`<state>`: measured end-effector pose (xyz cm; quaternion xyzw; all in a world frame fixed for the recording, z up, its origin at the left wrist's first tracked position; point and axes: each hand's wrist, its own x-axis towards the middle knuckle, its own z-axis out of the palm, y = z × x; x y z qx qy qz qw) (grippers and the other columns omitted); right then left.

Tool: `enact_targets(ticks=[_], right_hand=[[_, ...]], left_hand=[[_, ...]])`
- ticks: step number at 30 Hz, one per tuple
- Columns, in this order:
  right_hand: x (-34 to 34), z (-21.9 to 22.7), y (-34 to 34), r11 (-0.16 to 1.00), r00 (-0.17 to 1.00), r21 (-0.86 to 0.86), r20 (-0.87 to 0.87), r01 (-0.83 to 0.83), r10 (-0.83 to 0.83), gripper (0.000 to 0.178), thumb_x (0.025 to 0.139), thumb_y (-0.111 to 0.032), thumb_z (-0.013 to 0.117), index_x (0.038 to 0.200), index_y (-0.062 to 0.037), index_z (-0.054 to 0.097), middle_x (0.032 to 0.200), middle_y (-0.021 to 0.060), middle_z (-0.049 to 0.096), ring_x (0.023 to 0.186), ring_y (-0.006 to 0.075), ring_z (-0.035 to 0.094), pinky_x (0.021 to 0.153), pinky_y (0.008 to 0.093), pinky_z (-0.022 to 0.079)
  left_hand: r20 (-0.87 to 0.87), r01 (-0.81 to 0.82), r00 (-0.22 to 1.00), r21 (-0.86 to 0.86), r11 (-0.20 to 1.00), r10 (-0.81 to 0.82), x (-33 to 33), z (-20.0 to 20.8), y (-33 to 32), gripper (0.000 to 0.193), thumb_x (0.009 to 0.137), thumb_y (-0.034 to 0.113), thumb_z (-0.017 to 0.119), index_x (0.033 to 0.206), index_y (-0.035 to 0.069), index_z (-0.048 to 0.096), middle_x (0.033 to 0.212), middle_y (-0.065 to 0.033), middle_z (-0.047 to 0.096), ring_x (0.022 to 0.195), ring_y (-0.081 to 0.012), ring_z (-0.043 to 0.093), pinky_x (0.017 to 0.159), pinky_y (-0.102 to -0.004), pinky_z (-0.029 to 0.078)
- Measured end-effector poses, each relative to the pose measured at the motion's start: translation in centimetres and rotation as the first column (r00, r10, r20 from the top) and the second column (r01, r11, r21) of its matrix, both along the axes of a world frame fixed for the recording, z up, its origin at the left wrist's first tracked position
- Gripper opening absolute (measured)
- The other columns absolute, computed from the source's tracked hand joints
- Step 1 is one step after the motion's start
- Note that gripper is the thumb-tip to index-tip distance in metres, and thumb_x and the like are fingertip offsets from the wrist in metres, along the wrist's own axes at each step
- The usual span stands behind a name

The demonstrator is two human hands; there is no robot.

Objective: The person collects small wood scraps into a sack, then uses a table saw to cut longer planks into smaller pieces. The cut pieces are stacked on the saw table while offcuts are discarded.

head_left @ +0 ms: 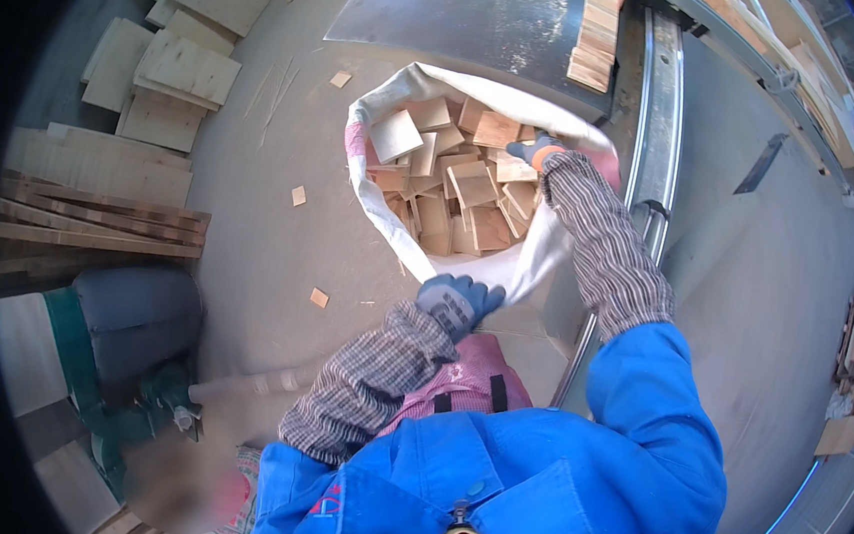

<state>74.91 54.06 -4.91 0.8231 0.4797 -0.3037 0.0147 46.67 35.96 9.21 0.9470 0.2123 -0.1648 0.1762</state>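
Concrete floor bears white sack [537,266] gripped between both hands [456,302] [536,152].

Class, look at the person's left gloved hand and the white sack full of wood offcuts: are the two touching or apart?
Touching. The head view shows the left hand in a blue glove, its fingers closed on the near rim of the white sack.

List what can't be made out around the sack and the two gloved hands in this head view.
- Right hand: fingers hidden behind the sack's far rim; grip unclear.
- Left hand: palm and fingertips hidden against the near rim.
- Wood offcuts: lower layers buried; sack's fill depth unknown.
- Green machine: lower part blurred and cut off by the fisheye rim.
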Motion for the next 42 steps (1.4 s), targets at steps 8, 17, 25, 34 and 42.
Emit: enact_targets(ticks=[8,17,25,34,42], right_hand=[[-0.7,-6.5,6.6,0.978,0.999,0.207,0.031,0.021,-0.028,0.104,0.071,-0.068,0.076,0.147,-0.0024,0.046,0.151,0.0198,0.046,0.139,0.0342,0.044,0.116,0.0372,0.033],[-0.9,-7.1,1.9,0.924,0.961,0.359,-0.274,0.134,-0.033,0.106,0.068,-0.065,0.081,0.146,-0.0011,0.047,0.150,0.0196,0.048,0.139,0.0341,0.044,0.115,0.0364,0.034],[-5.2,-8.8,-4.6,0.880,0.727,0.406,-0.678,0.248,0.108,0.098,0.067,-0.051,0.090,0.139,0.0023,0.050,0.135,0.0199,0.058,0.121,0.0284,0.057,0.104,0.0358,0.045],[-12.6,-6.1,-4.4,0.942,0.704,0.334,-0.677,0.036,0.213,0.089,0.067,-0.050,0.088,0.135,-0.0034,0.054,0.129,0.0190,0.062,0.120,0.0337,0.060,0.102,0.0407,0.046],[-6.4,-8.1,0.4,0.981,0.929,0.119,-0.319,-0.156,0.187,0.110,0.077,-0.072,0.068,0.155,-0.0048,0.031,0.154,0.0259,0.039,0.143,0.0413,0.037,0.117,0.0428,0.032]], left_hand=[[0.182,-0.052,0.982,0.026,0.998,0.046,-0.5,-2.0,-2.5,0.026,0.085,0.021,0.064,0.110,0.013,0.061,0.080,0.0004,0.068,0.076,-0.0166,0.070,0.059,-0.0317,0.056],[0.304,-0.157,0.947,0.163,0.974,0.102,-0.3,-1.4,-1.1,0.027,0.081,0.024,0.066,0.107,0.017,0.061,0.075,0.0039,0.063,0.072,-0.0128,0.067,0.057,-0.0291,0.053],[0.369,-0.206,0.923,0.251,0.946,0.103,-1.4,-1.6,-0.3,0.028,0.080,0.027,0.063,0.107,0.023,0.064,0.074,0.0052,0.057,0.068,-0.0127,0.064,0.055,-0.0293,0.051],[0.431,-0.220,0.897,0.252,0.942,0.095,0.4,-1.0,1.2,0.031,0.080,0.022,0.064,0.111,0.026,0.065,0.073,0.0045,0.053,0.064,-0.0143,0.059,0.055,-0.0309,0.049],[0.366,-0.168,0.928,0.231,0.958,0.075,1.6,-0.2,2.8,0.034,0.083,0.024,0.065,0.117,0.024,0.062,0.078,0.0028,0.062,0.075,-0.0164,0.065,0.062,-0.0339,0.053]])
